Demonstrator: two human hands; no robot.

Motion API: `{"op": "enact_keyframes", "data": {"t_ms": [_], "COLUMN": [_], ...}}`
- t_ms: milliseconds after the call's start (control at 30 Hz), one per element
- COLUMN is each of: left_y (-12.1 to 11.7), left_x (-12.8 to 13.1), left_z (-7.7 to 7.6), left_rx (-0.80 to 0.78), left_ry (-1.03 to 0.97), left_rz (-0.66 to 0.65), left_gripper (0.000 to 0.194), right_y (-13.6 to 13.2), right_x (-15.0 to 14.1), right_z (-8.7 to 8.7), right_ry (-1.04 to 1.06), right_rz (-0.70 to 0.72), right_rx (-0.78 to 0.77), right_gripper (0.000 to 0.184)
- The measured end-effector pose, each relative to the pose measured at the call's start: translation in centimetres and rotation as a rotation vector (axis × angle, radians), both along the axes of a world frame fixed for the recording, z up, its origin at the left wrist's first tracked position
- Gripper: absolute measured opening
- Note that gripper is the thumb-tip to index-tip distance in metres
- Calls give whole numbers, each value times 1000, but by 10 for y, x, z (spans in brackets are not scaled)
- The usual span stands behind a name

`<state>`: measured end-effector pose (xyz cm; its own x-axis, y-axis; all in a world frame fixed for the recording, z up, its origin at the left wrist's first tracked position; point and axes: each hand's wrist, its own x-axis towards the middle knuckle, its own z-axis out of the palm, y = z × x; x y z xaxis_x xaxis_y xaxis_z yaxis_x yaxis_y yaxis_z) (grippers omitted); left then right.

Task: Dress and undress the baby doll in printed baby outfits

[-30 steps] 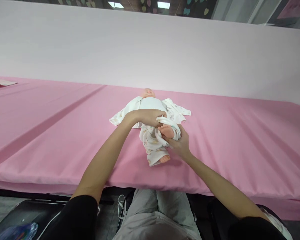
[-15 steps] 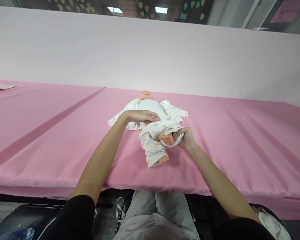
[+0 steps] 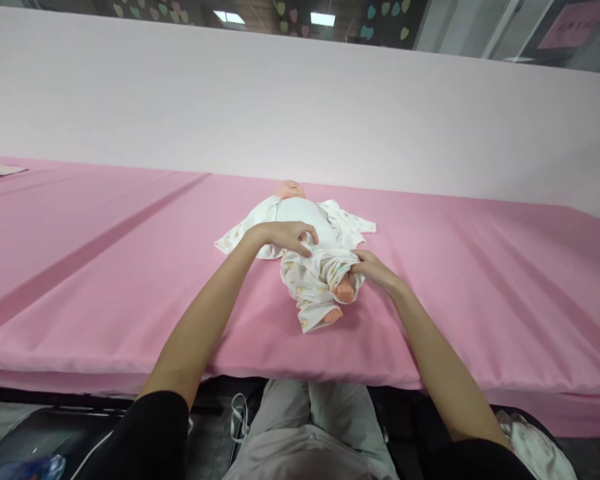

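A baby doll (image 3: 291, 191) lies on its back on the pink table cover (image 3: 105, 267), head pointing away from me. It wears a white printed top, spread open at the sides, and white printed trousers (image 3: 310, 280). Both bare feet stick out of the trouser legs near me. My left hand (image 3: 283, 235) rests on the doll's waist, fingers curled onto the trouser waistband. My right hand (image 3: 375, 268) pinches the trouser cloth at the doll's right-side leg, just above the foot.
A pale pink wall panel (image 3: 300, 113) runs along the back of the table. A folded cloth (image 3: 0, 169) lies at the far left. Another printed garment (image 3: 535, 447) sits by my right elbow, below the table's front edge.
The trouser leg has been drawn up over the doll's raised leg, and the leg has come down toward the table. My right hand moved from under the foot to the cloth beside it.
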<state>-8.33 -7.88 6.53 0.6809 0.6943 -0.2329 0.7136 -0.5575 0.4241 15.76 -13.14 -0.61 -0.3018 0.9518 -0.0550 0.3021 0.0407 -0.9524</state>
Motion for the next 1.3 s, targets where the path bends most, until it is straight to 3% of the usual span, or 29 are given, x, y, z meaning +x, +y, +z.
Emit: {"op": "enact_keyframes", "data": {"t_ms": [133,233,300,367,500,633,700,833,967,1133,1300], "left_y": [-6,-10,-10,-9,-6,-10,-12,-14,-5,10,20], "left_x": [7,11,13,15,20,29,34,35,17,-11,-28], "left_z": [1,2,2,0,-7,-13,-14,-12,-6,-6,-9], "left_rx": [97,120,103,75,59,68,76,66,-153,-470,-534], "left_ry": [43,49,-1,-86,-226,-230,-221,-186,-91,-132,-126], "left_rz": [40,49,17,-28,-106,-179,-189,-193,-162,-80,-19], "left_gripper": [48,43,39,39,30,16,15,14,18,22,19], "right_y": [1,2,3,5,8,5,2,-2,1,9,16], "right_x": [1,4,5,3,-7,-13,-14,-16,-13,-8,-1], "right_z": [-2,1,1,-1,-12,-15,-14,-11,-9,-15,-26], "right_ry": [-32,139,281,327,129,-63,-100,67,233,-6,-150], "right_rz": [-65,37,114,78,-130,27,36,-45,-53,-48,-1], "right_rx": [60,61,50,83,263,435,482,471,317,310,276], "right_gripper": [13,28,28,25,29,19,16,11,26,30,47]}}
